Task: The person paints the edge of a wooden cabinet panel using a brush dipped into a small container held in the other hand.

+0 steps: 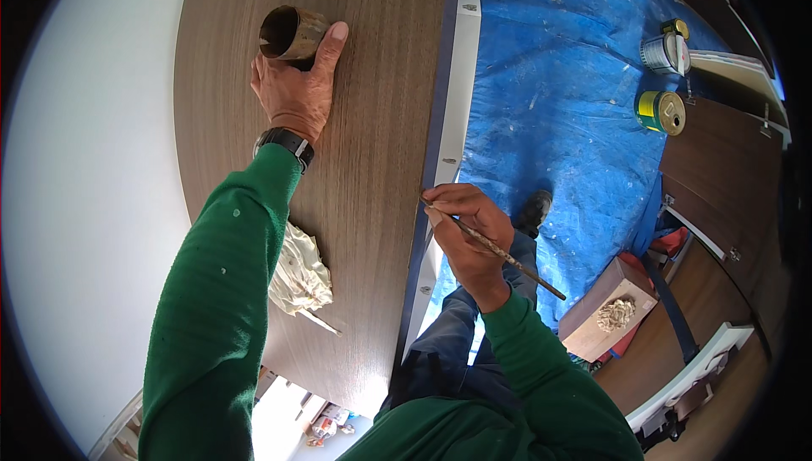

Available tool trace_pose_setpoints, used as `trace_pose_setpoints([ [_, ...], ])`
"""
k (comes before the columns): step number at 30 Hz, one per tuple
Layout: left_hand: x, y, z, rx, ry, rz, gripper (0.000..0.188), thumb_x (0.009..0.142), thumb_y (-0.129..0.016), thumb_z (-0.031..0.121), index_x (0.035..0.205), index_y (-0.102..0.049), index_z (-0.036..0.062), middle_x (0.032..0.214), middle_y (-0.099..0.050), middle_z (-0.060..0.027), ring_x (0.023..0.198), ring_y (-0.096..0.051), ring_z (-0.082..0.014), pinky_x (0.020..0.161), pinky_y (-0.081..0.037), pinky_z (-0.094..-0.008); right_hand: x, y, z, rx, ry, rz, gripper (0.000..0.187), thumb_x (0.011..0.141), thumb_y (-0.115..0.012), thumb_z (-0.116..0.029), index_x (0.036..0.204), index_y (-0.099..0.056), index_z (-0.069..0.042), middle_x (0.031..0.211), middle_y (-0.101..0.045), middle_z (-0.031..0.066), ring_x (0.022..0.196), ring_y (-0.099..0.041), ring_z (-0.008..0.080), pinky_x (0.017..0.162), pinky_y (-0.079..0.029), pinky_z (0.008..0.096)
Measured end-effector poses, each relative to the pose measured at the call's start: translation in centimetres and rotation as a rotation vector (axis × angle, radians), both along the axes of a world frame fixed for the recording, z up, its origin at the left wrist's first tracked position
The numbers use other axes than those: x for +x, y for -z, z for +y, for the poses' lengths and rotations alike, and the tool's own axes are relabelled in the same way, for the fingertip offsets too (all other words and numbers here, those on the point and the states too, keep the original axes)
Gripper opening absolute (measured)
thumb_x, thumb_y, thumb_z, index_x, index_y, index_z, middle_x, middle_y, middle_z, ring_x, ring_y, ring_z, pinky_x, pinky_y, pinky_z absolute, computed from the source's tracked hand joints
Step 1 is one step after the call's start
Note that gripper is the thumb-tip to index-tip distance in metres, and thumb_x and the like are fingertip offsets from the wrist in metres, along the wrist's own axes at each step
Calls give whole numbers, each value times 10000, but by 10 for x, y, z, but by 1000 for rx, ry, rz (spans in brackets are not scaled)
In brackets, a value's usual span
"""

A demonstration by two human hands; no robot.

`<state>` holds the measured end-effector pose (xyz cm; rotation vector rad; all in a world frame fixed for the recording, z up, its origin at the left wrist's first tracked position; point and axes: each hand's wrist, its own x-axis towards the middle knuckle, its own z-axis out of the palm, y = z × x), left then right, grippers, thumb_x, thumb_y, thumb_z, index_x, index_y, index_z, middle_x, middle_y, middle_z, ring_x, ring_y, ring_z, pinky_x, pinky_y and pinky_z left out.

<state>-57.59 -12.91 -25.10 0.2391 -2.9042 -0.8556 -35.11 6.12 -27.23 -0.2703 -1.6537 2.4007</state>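
My left hand (296, 85) reaches over a brown wood-grain panel (372, 123), its thumb and fingers around a small, stained brown cup (306, 34). The cup tilts a little, its dark mouth facing left. In my right hand (474, 233) is a thin paintbrush (516, 265), pinched between thumb and fingers like a pen. Its tip end meets the panel's right edge; the handle points down and right. The panel's narrow side shows a dark blue strip (414, 266) along the top edge. Under my left forearm lies a crumpled cream cloth (300, 271), partly hidden, with a thin pale stick poking out.
A blue tarp (558, 63) with paint specks covers the floor at right. On it stand a green-and-yellow can (660, 112) and a grey paint can (660, 53). A wooden box (592, 317) carries a crumpled wad (616, 315). Brown panels lean along the far right. A white wall (93, 165) rises at left.
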Motion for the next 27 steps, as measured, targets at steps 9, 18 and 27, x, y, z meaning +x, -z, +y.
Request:
trace_pose_setpoints([
  [9,0,0,1,-6,2,18,1326,671,-651,972,1469,-483,-74,1436,-493,-204,1477,-336,-381,1282,-208,-509,4,-1,1,21,-17,10,147,833,-714,128,943,-683,36,1012,-746,183,981,-758,248,865,-614,322],
  [18,0,-2,3,7,14,44,1252,680,-679,945,1444,-522,-34,1427,-519,-189,1458,-370,-367,1273,-209,-517,11,0,0,11,-45,1,177,837,-692,159,968,-669,43,1026,-739,190,1027,-741,277,913,-602,360],
  [27,-1,0,1,-2,18,39,1322,675,-651,969,1485,-480,-62,1502,-477,-213,1500,-320,-388,1285,-198,-515,15,2,0,46,-62,13,197,822,-675,177,972,-672,50,1044,-739,202,1047,-736,287,937,-604,379],
])
